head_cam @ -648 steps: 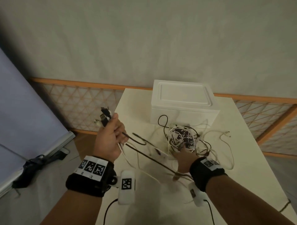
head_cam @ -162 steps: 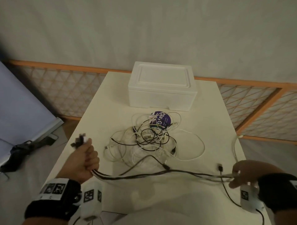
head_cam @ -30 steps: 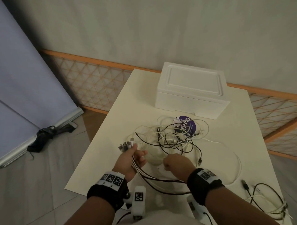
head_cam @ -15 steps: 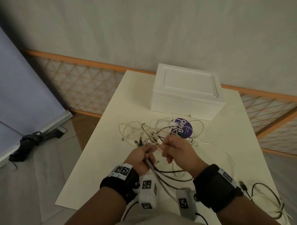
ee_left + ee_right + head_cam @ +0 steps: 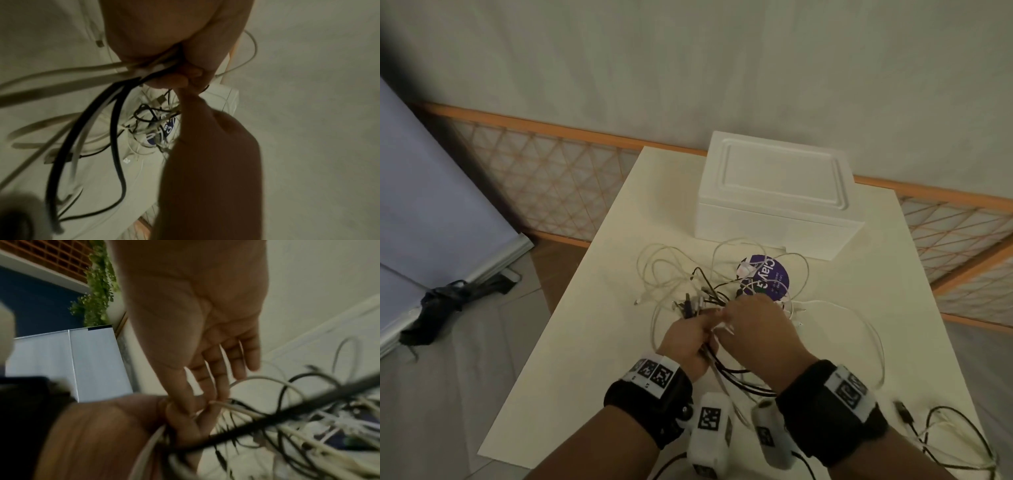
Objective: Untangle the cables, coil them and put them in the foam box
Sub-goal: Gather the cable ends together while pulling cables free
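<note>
Two hands meet over the near half of the tabletop [image 5: 592, 342]. The left hand [image 5: 686, 342] has its fingers curled round a bundle of cables [image 5: 115, 76], some black and some white, with the plug ends sticking out past its knuckles and the loose lengths looping back toward the wrists. The right hand [image 5: 753, 329] sits just beside it, touching; its thumb and first fingers [image 5: 209, 395] pinch a white cable [image 5: 232, 407] close to the left grip, while its other fingers stay nearly straight. At the near right corner lies a small separate heap of black and white cables [image 5: 955, 442]. Just beyond the hands a tangle of cables [image 5: 705, 274] spreads across the middle of the tabletop, partly covering a round purple sticker [image 5: 770, 277]. Farther back stands the white foam box [image 5: 777, 222] with its lid on, near the far edge. Behind it runs an orange lattice rail [image 5: 544, 164] below a pale wall [image 5: 688, 61].
</note>
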A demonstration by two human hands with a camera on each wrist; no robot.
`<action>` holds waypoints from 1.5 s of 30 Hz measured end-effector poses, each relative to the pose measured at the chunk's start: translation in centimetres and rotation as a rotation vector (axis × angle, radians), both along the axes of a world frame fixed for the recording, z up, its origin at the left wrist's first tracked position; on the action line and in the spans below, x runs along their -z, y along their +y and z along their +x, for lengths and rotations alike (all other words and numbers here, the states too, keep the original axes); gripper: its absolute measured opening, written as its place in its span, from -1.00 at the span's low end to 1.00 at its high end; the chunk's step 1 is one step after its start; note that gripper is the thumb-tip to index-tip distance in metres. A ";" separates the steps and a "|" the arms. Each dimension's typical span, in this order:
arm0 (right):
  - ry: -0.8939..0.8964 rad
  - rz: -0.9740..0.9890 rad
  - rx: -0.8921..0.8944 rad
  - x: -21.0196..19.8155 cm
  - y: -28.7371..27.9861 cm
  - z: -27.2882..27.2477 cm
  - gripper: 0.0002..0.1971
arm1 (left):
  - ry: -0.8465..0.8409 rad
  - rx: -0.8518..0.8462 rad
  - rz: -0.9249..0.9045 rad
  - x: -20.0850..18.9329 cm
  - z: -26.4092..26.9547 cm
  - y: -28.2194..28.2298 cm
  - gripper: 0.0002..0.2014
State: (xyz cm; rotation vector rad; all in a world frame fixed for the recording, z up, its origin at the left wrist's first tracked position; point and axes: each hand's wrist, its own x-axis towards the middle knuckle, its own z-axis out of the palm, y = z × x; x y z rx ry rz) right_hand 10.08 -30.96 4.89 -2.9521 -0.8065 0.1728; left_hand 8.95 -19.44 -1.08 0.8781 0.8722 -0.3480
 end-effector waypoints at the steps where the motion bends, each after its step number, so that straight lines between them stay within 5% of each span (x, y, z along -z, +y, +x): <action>1: 0.032 -0.046 -0.017 0.2 0.6 0.2 -0.75 | 0.017 -0.007 0.005 -0.1 0.0 -0.2 -0.93; 6: 0.043 -0.063 0.060 0.4 1.0 0.3 -0.82 | 0.028 -0.061 -0.042 -0.8 0.4 0.5 -0.89; 14: 0.405 0.098 -0.212 -2.1 -4.1 -1.0 -0.95 | 0.036 -0.130 -0.024 -1.4 4.0 3.4 -0.78; 18: 0.258 -0.072 0.068 -1.9 -8.2 -0.4 -0.94 | 0.009 -0.130 -0.003 -1.9 4.1 3.4 -0.81; 20: 0.141 -0.144 0.216 -1.6 -9.3 0.3 -0.76 | -0.008 -0.107 -0.019 -2.7 3.3 1.9 -0.75; 22: 0.116 0.075 0.278 -1.7 -8.4 0.6 -0.66 | -0.027 -0.036 -0.057 -3.0 2.4 0.1 -0.67; 25: 0.219 0.292 0.210 -2.3 -4.5 -0.1 -0.79 | -0.032 0.050 -0.064 -2.8 1.4 -1.9 -0.67; 31: 0.130 0.220 0.206 -1.4 -2.1 -0.2 -0.85 | -0.046 0.057 -0.003 -3.7 0.6 -1.4 -0.88; 39: 0.193 0.366 -0.198 -4.7 -3.4 -1.9 -0.84 | -0.054 -0.070 -0.131 -3.7 2.4 1.5 -0.72; 42: 0.246 0.291 -0.068 -4.6 -6.0 -1.9 -0.85 | -0.049 -0.138 -0.167 -4.2 2.8 2.5 -0.86; 45: 0.188 -0.052 0.174 -4.4 -7.7 -0.6 -0.87 | -0.062 -0.099 -0.134 -4.7 2.0 1.5 -0.91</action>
